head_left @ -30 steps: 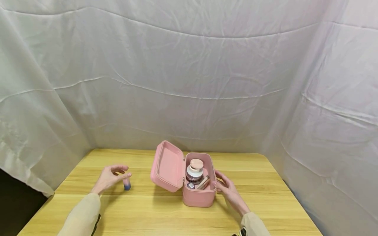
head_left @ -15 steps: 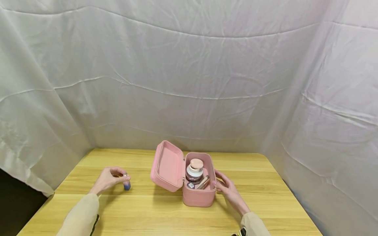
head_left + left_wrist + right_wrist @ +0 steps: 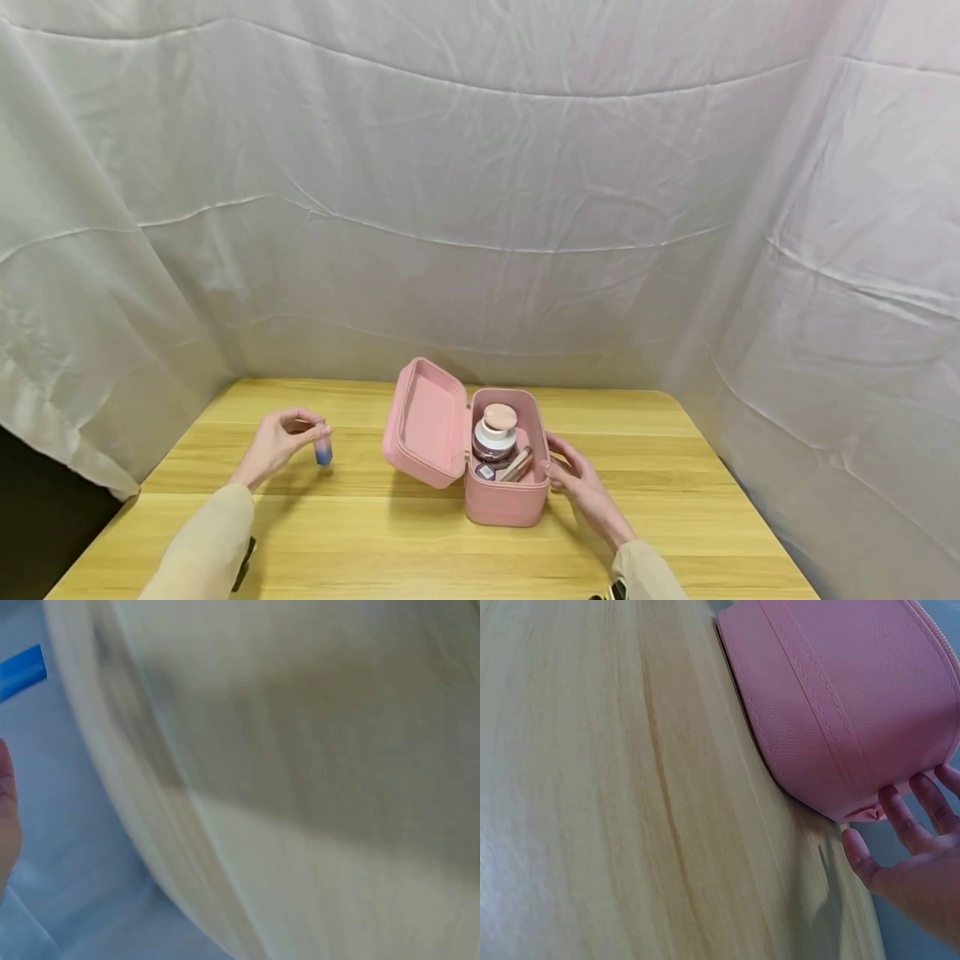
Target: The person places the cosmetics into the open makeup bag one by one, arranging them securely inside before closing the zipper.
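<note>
Evidently at the pick-up step, I had the left hand [image 3: 279, 442] pinching a small blue-and-pale-pink tube [image 3: 323, 452] beneath it, the right hand [image 3: 583, 487] spread against an open pink leather-look case [image 3: 506, 506], and judged the next move needed a steady pinch.

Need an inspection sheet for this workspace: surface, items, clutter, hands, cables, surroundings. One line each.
Surface: wood-grain table.
Job's things: pink case, upright, lid open to the left; inside, a white jar topped by a pink round item, and slim tubes. Pink-and-blue container outside the case, seemingly just off the table.
Clutter: nothing seen.
Hands: left hand pinches the container; right hand touches the case's right wall.
Cables: nothing seen.
Surroundings: creased pale fabric behind and at both sides; dark area at lower left.
</note>
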Demonstrator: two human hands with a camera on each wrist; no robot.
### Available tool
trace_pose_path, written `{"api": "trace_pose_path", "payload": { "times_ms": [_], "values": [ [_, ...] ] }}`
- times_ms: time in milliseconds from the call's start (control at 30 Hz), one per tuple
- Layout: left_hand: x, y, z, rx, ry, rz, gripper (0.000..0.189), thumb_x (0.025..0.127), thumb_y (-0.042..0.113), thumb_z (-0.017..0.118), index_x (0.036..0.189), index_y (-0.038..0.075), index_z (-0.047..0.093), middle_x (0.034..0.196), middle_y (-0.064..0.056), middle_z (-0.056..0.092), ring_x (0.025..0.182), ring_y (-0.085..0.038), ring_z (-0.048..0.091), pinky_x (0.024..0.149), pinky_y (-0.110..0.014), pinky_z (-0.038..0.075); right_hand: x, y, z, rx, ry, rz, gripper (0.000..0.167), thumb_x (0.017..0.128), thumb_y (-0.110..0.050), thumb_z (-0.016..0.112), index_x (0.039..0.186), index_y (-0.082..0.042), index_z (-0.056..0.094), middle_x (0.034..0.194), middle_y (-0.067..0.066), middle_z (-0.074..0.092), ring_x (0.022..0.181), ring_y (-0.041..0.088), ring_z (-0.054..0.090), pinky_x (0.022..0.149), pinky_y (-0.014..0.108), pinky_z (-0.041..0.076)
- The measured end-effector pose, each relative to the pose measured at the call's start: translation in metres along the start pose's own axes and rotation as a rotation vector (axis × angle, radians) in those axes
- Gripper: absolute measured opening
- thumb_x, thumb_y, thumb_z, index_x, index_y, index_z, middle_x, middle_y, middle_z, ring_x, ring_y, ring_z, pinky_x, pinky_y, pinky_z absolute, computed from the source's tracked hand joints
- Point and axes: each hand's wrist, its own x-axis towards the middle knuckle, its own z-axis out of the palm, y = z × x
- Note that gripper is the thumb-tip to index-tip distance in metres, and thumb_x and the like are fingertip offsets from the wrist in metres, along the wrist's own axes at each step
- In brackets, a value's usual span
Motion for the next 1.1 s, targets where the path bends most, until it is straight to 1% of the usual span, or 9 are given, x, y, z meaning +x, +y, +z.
{"api": "trace_pose_path", "payload": {
  "times_ms": [233,467,600,700,833,933,1000,1067,1100],
  "values": [
    [0.009,0.027,0.002,0.010,0.061,0.042,0.032,0.093,0.030,0.073,0.111,0.004,0.073,0.108,-0.014,0.076,0.089,0.006,0.065,0.086,-0.012,0.049,0.000,0.000,0.000,0.000,-0.008,-0.002,0.064,0.101,-0.012,0.056,0.157,0.000,0.026,0.163,0.025,0.027,0.125,0.000,0.054,0.094,0.025,0.053],
    [0.019,0.062,0.002,0.028,0.130,0.160,0.027,0.098,0.023,0.067,0.113,0.001,0.073,0.110,-0.020,0.073,0.088,0.010,0.060,0.084,-0.007,0.048,-0.001,-0.001,0.000,0.002,-0.001,0.005,0.064,0.101,-0.012,0.056,0.157,-0.001,0.027,0.163,0.024,0.027,0.131,0.007,0.052,0.094,0.025,0.053],
    [0.024,0.082,0.002,0.042,0.166,0.199,0.026,0.099,0.021,0.065,0.114,0.001,0.073,0.109,-0.020,0.073,0.087,0.011,0.058,0.082,-0.005,0.047,-0.001,-0.001,0.000,0.000,0.006,0.012,0.064,0.101,-0.011,0.056,0.157,-0.001,0.028,0.163,0.023,0.028,0.132,0.010,0.052,0.094,0.025,0.053],
    [0.027,0.099,0.002,0.045,0.173,0.216,0.027,0.100,0.022,0.063,0.115,0.001,0.073,0.111,-0.019,0.072,0.089,0.011,0.057,0.083,-0.005,0.047,-0.001,-0.002,0.001,-0.004,0.008,0.006,0.063,0.101,-0.011,0.056,0.157,-0.001,0.028,0.163,0.024,0.028,0.130,0.008,0.053,0.093,0.025,0.053],
    [0.032,0.122,0.007,0.025,0.150,0.232,0.029,0.102,0.022,0.061,0.117,0.000,0.071,0.114,-0.019,0.071,0.091,0.012,0.056,0.084,-0.006,0.047,-0.002,-0.004,0.001,0.010,-0.007,-0.015,0.064,0.101,-0.009,0.055,0.156,0.003,0.025,0.162,0.028,0.027,0.126,0.003,0.054,0.091,0.022,0.054],
    [0.033,0.137,0.015,0.006,0.132,0.248,0.027,0.102,0.020,0.061,0.117,0.000,0.070,0.116,-0.019,0.071,0.094,0.009,0.058,0.088,-0.011,0.050,-0.003,-0.004,0.001,0.012,-0.010,-0.010,0.064,0.101,-0.009,0.055,0.157,0.003,0.025,0.162,0.028,0.026,0.132,0.011,0.053,0.091,0.023,0.054],
    [0.034,0.145,0.021,-0.012,0.117,0.266,0.026,0.101,0.019,0.062,0.117,0.000,0.070,0.116,-0.018,0.071,0.095,0.006,0.060,0.094,-0.021,0.054,-0.003,-0.004,0.001,0.008,-0.007,-0.001,0.064,0.101,-0.009,0.055,0.157,0.002,0.025,0.163,0.027,0.026,0.134,0.015,0.052,0.092,0.024,0.054],
    [0.034,0.152,0.028,-0.024,0.102,0.285,0.024,0.100,0.018,0.063,0.116,0.001,0.071,0.115,-0.017,0.071,0.097,0.000,0.063,0.100,-0.033,0.055,-0.003,-0.004,0.001,-0.002,-0.003,0.004,0.064,0.101,-0.010,0.055,0.157,0.002,0.025,0.163,0.026,0.026,0.137,0.019,0.049,0.093,0.025,0.054],
    [0.034,0.156,0.031,-0.032,0.092,0.288,0.024,0.099,0.019,0.064,0.115,0.002,0.071,0.115,-0.016,0.072,0.099,-0.003,0.064,0.102,-0.038,0.054,-0.003,-0.004,0.001,-0.005,-0.005,0.001,0.064,0.101,-0.010,0.055,0.157,0.002,0.025,0.163,0.027,0.026,0.136,0.017,0.050,0.093,0.025,0.054]
  ]
}}
